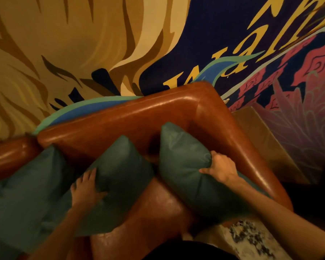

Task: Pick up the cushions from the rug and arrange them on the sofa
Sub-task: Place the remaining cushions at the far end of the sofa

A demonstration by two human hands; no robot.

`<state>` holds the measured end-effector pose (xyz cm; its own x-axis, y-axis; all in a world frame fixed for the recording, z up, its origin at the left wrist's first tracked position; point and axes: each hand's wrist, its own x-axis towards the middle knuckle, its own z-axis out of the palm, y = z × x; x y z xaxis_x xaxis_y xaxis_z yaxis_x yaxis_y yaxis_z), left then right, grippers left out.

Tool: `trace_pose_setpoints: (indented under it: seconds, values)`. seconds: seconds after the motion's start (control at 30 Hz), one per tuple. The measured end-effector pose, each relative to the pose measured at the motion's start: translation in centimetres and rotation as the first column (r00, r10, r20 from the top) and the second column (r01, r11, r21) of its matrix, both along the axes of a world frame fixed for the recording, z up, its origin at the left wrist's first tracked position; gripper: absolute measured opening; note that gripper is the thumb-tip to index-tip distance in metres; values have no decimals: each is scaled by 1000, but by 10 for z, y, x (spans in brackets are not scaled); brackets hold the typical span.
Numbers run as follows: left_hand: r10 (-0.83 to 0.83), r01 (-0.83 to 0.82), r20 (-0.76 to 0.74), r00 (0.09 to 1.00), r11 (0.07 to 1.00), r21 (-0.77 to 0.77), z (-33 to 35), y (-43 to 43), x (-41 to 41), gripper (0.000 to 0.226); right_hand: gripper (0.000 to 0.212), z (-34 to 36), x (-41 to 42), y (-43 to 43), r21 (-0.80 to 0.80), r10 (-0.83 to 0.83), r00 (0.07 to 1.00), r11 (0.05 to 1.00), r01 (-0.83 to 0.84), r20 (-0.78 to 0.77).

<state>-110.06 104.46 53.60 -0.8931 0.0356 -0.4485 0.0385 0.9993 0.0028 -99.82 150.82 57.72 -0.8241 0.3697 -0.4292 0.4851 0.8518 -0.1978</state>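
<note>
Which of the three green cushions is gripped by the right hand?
The rightmost cushion, in the sofa corner: the right hand pinches its edge. The left hand lies flat on the middle cushion; the leftmost cushion is untouched.

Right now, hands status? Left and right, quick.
Left hand: open, fingers spread flat on the middle green cushion, pressing, not gripping.
Right hand: closed, gripping the edge of the right green cushion by the sofa armrest.

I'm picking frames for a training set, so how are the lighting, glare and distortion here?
Head view: dim, warm light; glossy streaks of glare on the sofa back; wide-angle bending tilts the mural; the cushions look soft, slightly blurred; the right hand and left hand are lit but not sharp.
</note>
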Motion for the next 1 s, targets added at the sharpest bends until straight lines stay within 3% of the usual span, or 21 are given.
trace_pose_setpoints:
  seconds: [0.13,0.33,0.47,0.57,0.67,0.77,0.83,0.93,1.0]
  values:
    - [-34,37,-44,998,997,64,-9,-29,8,99,67,3,-28,0,-5,-31,999,1000,31,-41]
    - [-112,111,27,993,993,47,10,-46,-17,104,66,9,-68,-8,-84,87,994,992,-93,-66]
    - [-246,247,-23,969,965,85,19,-72,-15,93,84,-18,-75,-18,-171,71,996,983,-62,46]
    - [-177,171,84,981,982,82,16,-100,-4,95,102,-44,-65,-26,-126,84,983,990,-64,161]
    - [-109,97,239,965,993,61,-3,-114,14,103,123,-52,-72,-36,-87,135,982,988,-125,131]
    - [-74,64,229,970,997,54,-21,-113,27,112,136,-55,-80,-44,-79,186,968,981,-175,168]
    - [15,-46,216,976,990,135,-18,-92,30,123,126,-54,-84,-47,-64,212,960,977,-204,183]
    - [249,-313,247,936,911,268,-7,-60,26,124,101,-47,-96,-42,-96,209,977,974,-205,43]
    - [248,-304,220,943,911,279,-6,-54,21,130,96,-42,-104,-40,-113,199,978,972,-204,-56]
